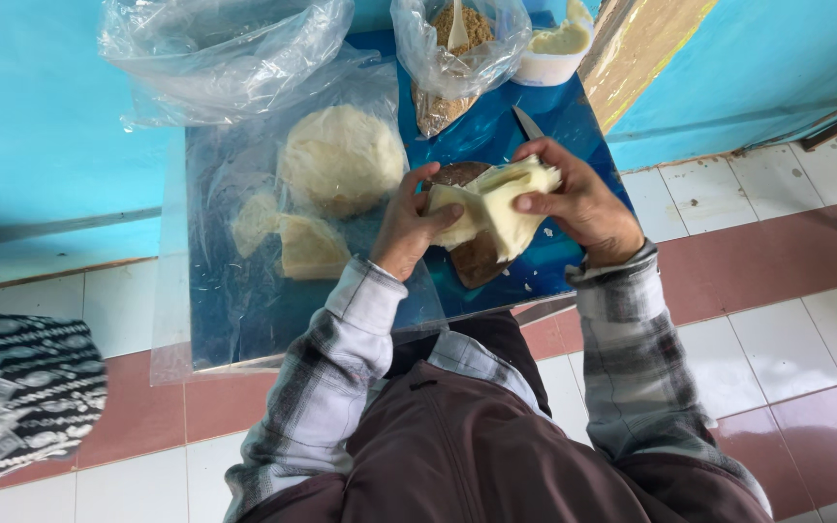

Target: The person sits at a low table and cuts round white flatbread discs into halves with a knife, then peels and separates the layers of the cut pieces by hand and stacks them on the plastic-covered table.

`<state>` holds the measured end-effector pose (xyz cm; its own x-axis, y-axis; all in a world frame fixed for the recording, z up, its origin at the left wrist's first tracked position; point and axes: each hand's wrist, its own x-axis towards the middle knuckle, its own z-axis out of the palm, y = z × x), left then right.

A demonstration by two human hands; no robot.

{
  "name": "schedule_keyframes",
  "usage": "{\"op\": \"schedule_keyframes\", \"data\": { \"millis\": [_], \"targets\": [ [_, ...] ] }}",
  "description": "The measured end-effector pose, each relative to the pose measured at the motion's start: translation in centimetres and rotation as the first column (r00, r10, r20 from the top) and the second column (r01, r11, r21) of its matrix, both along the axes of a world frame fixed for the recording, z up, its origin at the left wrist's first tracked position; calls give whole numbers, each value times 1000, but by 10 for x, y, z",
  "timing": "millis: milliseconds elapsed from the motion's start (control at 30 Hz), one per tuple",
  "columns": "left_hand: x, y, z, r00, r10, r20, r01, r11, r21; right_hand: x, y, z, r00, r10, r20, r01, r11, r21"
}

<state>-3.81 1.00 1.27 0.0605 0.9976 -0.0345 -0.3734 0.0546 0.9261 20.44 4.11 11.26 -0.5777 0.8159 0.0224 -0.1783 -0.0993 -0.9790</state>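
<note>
Both my hands hold one pale, soft piece of dough [496, 208] above a small blue table [554, 116]. My left hand [407, 230] grips its left side with thumb on top. My right hand [583, 203] pinches and folds its upper right edge. A brown flat piece [477, 260] lies on the table under the dough. Left of my hands, a round lump of dough [341, 160] and two smaller cut pieces [307, 247] rest on a clear plastic sheet [225, 310].
A knife blade [527, 121] lies on the table behind my right hand. At the back stand a clear bag of brown crumbs with a white spoon [457, 39], a white tub of cream paste [559, 44] and an empty clear bag [215, 48]. Patterned cloth [21, 387] lies on the tiled floor.
</note>
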Motion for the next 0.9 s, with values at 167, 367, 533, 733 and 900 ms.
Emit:
{"op": "schedule_keyframes", "data": {
  "millis": [167, 367, 533, 733, 900],
  "targets": [
    [17, 2, -10, 946, 74, 317, -89, 996, 31, -42, -16, -10, 985, -164, -50, 161, 986, -51],
    [16, -1, -6, 911, 64, 407, -65, 998, -9, -56, -27, -18, 955, -288, 63, 282, 955, 91],
    [8, -1, 3, 925, 27, 379, 0, 997, -71, -52, -32, -14, 972, -224, 71, 213, 966, 145],
    [4, -4, 12, 932, -5, 363, 10, 1000, -13, -55, -35, -15, 943, -290, 164, 227, 919, 323],
    [-2, -10, 24, 826, -12, 564, 54, 997, -58, -57, -25, -13, 736, -605, 303, 154, 586, 795]
  ]
}}
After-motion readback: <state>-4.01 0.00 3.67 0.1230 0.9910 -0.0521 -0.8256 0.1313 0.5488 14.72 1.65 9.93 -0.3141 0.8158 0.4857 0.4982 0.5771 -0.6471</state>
